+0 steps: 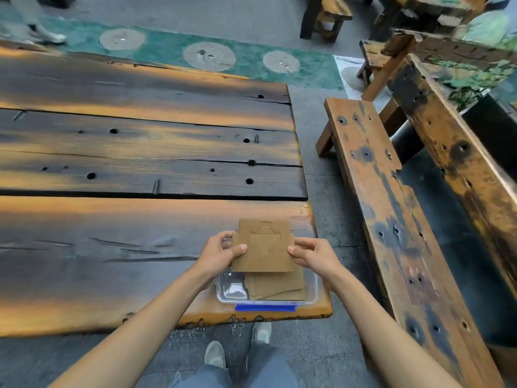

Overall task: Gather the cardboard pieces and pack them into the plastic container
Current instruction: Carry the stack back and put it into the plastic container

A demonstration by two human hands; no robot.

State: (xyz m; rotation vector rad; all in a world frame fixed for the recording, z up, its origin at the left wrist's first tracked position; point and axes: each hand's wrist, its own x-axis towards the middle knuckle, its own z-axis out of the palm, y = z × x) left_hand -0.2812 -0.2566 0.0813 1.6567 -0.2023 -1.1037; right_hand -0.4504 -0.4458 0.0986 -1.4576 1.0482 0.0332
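Head view: cardboard piece (263, 249) pinched at both side edges by left hand (221, 254) and right hand (314, 257), held above plastic container (315, 284) at table corner, 5 o'clock; probably snagging on rim if lowered tilted, jutting tabs catching.

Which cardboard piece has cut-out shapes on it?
The cardboard piece held up by both hands, left hand and right hand. The pieces in the plastic container look plain.

Two bare hands, left (221, 254) and right (313, 254). One clear plastic container (232, 289) (blue clip), one dark plank table (140, 152). Several brown cardboard pieces (264, 249), exact count unclear.
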